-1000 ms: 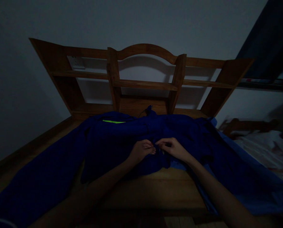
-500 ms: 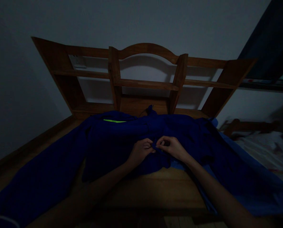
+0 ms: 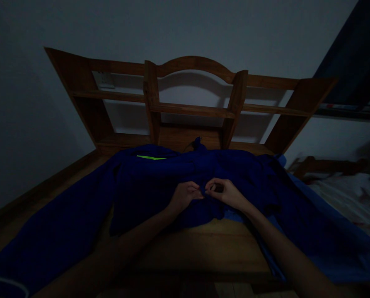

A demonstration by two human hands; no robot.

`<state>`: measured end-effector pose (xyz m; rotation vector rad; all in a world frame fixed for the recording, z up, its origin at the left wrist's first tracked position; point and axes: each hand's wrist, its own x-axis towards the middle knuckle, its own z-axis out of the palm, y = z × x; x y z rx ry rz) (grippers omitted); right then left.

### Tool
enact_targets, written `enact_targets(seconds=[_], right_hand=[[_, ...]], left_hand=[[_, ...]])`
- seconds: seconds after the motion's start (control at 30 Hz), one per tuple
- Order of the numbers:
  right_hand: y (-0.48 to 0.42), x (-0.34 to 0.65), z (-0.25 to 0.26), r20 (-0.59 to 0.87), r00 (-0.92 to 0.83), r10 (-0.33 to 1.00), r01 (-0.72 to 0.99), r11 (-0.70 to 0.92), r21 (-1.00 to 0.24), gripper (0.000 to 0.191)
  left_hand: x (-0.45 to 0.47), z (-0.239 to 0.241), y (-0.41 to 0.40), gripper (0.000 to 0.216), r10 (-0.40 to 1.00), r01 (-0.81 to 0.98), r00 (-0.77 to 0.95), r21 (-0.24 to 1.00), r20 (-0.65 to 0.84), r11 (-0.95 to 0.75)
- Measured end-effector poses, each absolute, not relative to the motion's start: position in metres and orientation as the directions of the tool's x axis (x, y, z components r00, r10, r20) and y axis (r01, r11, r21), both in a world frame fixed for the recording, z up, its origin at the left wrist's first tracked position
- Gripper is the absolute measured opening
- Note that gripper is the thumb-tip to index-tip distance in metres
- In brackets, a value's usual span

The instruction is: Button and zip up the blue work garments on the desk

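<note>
From where I stand, a dark blue garment (image 3: 153, 178) lies spread across the wooden tabletop (image 3: 200, 248), below a wooden shelf (image 3: 192, 109). The left hand (image 3: 187, 195) and right hand (image 3: 226, 193) meet near its middle, fingertips almost touching, each pinching a bit of the cloth; most of it spreads out to either side of that grip. Beyond the left hand shows a bright green strip (image 3: 151, 157), too dim to tell whether it bears writing.

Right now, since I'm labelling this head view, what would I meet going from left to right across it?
Outstretched blue sleeve → green strip → left hand → right hand → white cloth.
</note>
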<state>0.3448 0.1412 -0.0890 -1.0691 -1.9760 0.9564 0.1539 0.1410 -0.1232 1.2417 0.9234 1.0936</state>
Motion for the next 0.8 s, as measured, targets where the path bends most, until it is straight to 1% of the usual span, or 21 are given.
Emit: enact_targets(seconds=[0.17,0.43,0.63,0.73,0.8], right_hand=[[0.141,0.345,-0.087,0.198,-0.430,0.881,0.316,0.352,-0.881,0.029],[0.146,0.346,-0.090,0.191,-0.420,0.887,0.320,0.341,-0.884,0.034],[0.149,0.347,-0.094,0.184,-0.414,0.891,0.355,0.344,-0.869,0.030],[0.148,0.347,-0.096,0.178,-0.434,0.883,0.373,0.355,-0.857,0.025],[0.146,0.346,-0.097,0.189,-0.454,0.871,0.389,0.384,-0.837,0.021]], left_hand=[[0.156,-0.119,0.140,0.039,0.963,-0.227,0.271,0.971,-0.005,0.069],[0.157,-0.116,0.139,0.041,0.964,-0.240,0.266,0.966,-0.026,0.092],[0.158,-0.119,0.139,0.034,0.958,-0.235,0.277,0.962,-0.068,0.136],[0.159,-0.118,0.140,0.032,0.955,-0.251,0.285,0.955,-0.081,0.156],[0.159,-0.117,0.141,0.031,0.949,-0.244,0.293,0.950,-0.119,0.194]])
